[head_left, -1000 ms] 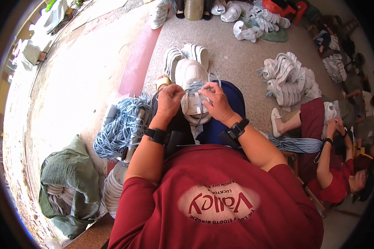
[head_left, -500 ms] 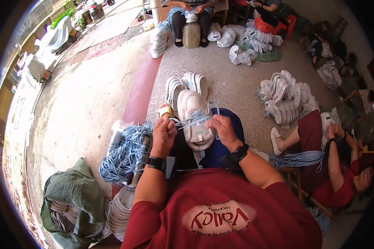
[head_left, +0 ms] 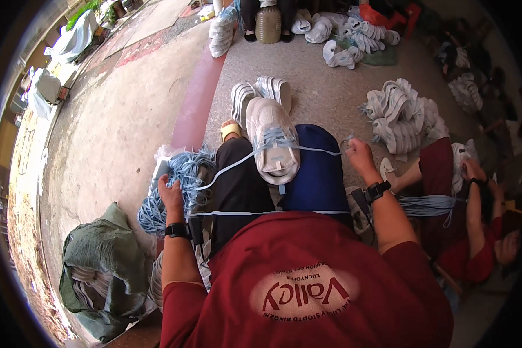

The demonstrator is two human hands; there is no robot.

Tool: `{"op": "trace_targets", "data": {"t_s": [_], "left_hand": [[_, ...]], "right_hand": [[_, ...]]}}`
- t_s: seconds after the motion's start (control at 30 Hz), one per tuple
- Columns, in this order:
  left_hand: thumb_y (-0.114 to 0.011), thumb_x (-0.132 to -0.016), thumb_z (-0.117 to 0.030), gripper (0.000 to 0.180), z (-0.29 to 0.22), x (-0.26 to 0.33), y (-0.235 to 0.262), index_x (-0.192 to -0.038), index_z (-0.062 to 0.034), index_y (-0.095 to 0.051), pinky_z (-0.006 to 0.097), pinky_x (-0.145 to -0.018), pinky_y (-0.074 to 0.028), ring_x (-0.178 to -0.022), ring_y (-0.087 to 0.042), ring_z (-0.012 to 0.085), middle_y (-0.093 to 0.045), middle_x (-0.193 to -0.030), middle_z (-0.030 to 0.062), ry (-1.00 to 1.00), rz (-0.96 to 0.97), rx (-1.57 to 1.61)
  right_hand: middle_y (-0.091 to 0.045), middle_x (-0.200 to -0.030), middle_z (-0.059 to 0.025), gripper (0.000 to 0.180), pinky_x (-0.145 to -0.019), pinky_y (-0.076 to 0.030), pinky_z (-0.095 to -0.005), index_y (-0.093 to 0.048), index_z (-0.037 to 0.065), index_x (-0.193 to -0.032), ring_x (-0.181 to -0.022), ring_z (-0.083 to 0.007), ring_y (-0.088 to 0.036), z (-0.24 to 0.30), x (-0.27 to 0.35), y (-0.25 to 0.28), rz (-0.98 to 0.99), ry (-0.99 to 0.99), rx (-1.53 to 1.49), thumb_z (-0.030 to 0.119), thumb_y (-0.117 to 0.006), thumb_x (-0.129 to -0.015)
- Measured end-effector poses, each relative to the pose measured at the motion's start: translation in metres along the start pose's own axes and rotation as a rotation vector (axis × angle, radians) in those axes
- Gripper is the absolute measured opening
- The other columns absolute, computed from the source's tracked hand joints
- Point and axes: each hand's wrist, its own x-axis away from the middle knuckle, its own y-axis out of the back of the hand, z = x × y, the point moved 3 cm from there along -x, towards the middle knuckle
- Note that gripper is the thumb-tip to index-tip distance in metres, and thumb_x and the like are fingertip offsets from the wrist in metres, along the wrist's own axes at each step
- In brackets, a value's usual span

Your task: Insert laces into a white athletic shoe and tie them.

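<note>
Both hands have swung apart since 0.5 s ago: then they met at the shoe's laces, now they're spread wide to either side. The white lace-up sneaker with pale blue laces (head_left: 271, 142) sits sole-down on the person's lap, between the black-trousered leg and a dark blue cloth over the right knee (head_left: 316, 168), toe pointing away. The left hand (head_left: 171, 194) is closed on one end of the pale blue flat shoelace (head_left: 229, 169), pulled out taut to the left, just beside a tangled pile of pale blue laces (head_left: 177, 185) on the ground. The right hand (head_left: 358, 155) pinches the other lace end, drawn out to the right. Each wrist carries 1 black watch. Just past the sneaker lie 2 more white sneakers (head_left: 261, 93). A green sack of white bundles (head_left: 101, 272) sits lower left. Right: a heap of white sneakers (head_left: 403, 113) and a second person in a red top (head_left: 475, 232).
</note>
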Motion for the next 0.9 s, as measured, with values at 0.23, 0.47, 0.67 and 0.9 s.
{"op": "trace_targets", "data": {"t_s": [0.23, 0.47, 0.67, 0.9], "left_hand": [[-0.067, -0.072, -0.013, 0.022, -0.180, 0.072, -0.175, -0.091, -0.0037, -0.059, 0.039, -0.071, -0.047, -0.080, -0.058, 0.0324, -0.056, -0.093, 0.0143, -0.624, 0.479, -0.412], [-0.060, -0.075, -0.017, 0.015, -0.191, 0.078, -0.207, -0.082, -0.0044, -0.062, 0.039, -0.074, -0.047, -0.084, -0.057, 0.0312, -0.057, -0.085, 0.0138, -0.693, 0.522, -0.497], [-0.062, -0.074, -0.018, 0.016, -0.192, 0.067, -0.212, -0.076, -0.0013, -0.062, 0.038, -0.073, -0.045, -0.080, -0.058, 0.0308, -0.058, -0.081, 0.0153, -0.694, 0.667, -0.448], [-0.063, -0.073, -0.019, 0.021, -0.182, 0.055, -0.216, -0.075, 0.0015, -0.061, 0.035, -0.070, -0.045, -0.075, -0.057, 0.0269, -0.059, -0.078, 0.0142, -0.674, 0.857, -0.383]], "right_hand": [[-0.059, -0.075, -0.0156, 0.030, -0.065, -0.046, -0.0397, -0.054, 0.002, -0.097, -0.072, -0.0328, -0.058, 0.147, -0.006, -0.035, 0.071, 0.344, -0.201, 0.009, -0.065, -0.070], [-0.059, -0.069, -0.0202, 0.011, -0.062, -0.046, -0.0426, -0.055, 0.000, -0.079, -0.070, -0.0378, -0.059, 0.161, -0.020, -0.061, -0.057, 0.386, -0.259, 0.004, -0.058, -0.069], [-0.058, -0.065, -0.0189, 0.006, -0.055, -0.046, -0.0358, -0.057, -0.002, -0.075, -0.060, -0.0310, -0.060, 0.152, -0.033, -0.067, -0.081, 0.264, -0.453, 0.000, -0.055, -0.069], [-0.058, -0.060, -0.0042, 0.007, -0.052, -0.043, -0.0265, -0.059, -0.003, -0.070, -0.056, -0.0097, -0.053, 0.140, -0.034, -0.074, 0.118, 0.094, -0.810, 0.003, -0.061, -0.073]]}}
